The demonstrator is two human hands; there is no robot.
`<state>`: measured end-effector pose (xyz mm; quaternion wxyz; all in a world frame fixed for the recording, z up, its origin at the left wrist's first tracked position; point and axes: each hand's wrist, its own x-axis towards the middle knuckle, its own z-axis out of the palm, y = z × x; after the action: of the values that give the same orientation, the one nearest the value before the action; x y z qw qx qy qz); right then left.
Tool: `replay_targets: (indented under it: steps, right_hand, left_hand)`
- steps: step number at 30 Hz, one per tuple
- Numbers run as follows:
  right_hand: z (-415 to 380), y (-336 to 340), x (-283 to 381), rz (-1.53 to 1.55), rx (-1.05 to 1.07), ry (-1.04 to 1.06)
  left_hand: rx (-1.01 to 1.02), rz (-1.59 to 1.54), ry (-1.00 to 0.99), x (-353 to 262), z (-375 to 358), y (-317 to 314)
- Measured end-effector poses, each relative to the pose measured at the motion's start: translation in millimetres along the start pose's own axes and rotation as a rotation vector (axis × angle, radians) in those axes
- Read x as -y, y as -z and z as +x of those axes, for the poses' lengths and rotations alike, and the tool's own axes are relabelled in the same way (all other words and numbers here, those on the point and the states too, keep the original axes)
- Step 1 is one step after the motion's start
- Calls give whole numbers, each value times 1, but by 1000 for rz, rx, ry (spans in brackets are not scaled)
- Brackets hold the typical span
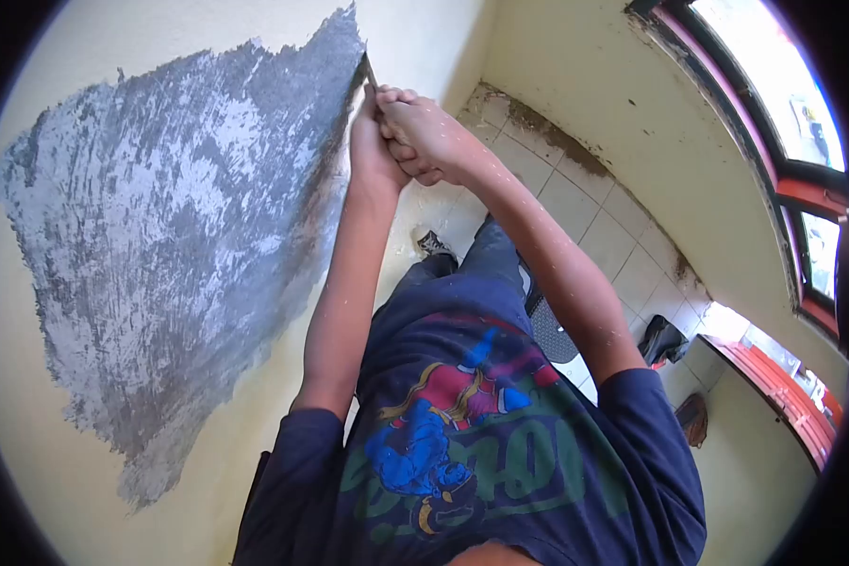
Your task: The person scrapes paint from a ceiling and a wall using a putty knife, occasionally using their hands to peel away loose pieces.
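Both hands are together at the top middle, in front of the wall. My right hand is closed, fingers wrapped, around the grip of a thin scraper, seen nearly edge-on. Pressed against it from the left is my left hand, closed around the same grip; the handle is mostly hidden. The scraper's tip meets the right edge of a large grey bared patch on the cream painted wall. Pale streaks of paint remain across the patch. White flecks dot my right forearm.
White floor tiles run along the base of a second wall, with dirt in the corner. A red-framed window is at the upper right. A black bag-like object lies on the floor beside a red ledge.
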<state>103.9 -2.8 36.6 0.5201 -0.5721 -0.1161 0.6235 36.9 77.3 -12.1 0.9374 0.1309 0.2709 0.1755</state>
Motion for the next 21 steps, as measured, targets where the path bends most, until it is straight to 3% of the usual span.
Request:
replay_targets:
  steps: [1, 3, 5, 7, 9, 11, 15, 16, 19, 20, 21]
  right_hand:
    - [-2, 6, -9, 5, -9, 9]
    - [-13, 15, -23, -317, -72, 493]
    - [-29, 1, -19, -87, -149, 79]
    - [-35, -7, -25, -37, -81, 41]
    - [-30, -14, -28, -55, -65, 66]
    - [-7, -23, -32, -167, -142, 444]
    - [-11, -13, -24, -269, -186, 292]
    - [-4, -13, -31, -269, -188, 294]
    - [16, -23, -44, -865, -465, 1032]
    - [14, -17, -33, -845, -213, 663]
    - [14, -17, -38, -841, -204, 653]
  left_hand:
    - [22, -39, -55, 12, -1, -5]
    - [55, -71, -80, 29, -13, 3]
    - [86, -151, -111, 37, -32, -6]
    - [126, -248, -103, 37, -43, -2]
    - [144, -199, -135, 30, -44, 8]
    - [232, -166, -162, 14, -18, 29]
    - [230, -59, -116, 14, -17, 15]
    - [282, -178, -97, 19, -20, 22]
    - [299, -322, -85, 10, -12, 32]
    - [310, -219, -71, 4, -3, 35]
    - [321, -119, -62, -1, 4, 35]
